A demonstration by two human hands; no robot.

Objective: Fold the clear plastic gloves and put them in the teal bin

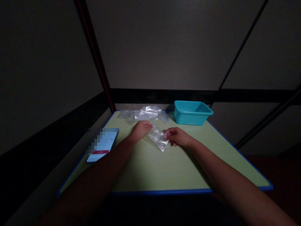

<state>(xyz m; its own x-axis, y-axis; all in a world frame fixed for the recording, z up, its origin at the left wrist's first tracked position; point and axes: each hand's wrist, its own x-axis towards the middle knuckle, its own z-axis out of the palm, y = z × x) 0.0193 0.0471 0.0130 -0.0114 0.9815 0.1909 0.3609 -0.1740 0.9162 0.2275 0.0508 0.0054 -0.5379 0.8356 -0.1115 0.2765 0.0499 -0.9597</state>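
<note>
A small clear plastic bag [159,137] is stretched between my two hands above the middle of the table. My left hand [141,129] pinches its upper left corner between thumb and fingers. On the opposite side, my right hand [176,136] grips the bag's edge with its fingers curled. The bag looks flat and shiny, with its lower corner pointing toward me. Behind my hands, a crumpled heap of clear plastic [145,113] lies along the table's far edge.
A turquoise plastic basket [191,118] stands at the back right of the pale green, blue-edged table [155,175]. A phone with a lit screen [103,146] lies at the left edge, near my left forearm. Dark wall panels rise behind the table.
</note>
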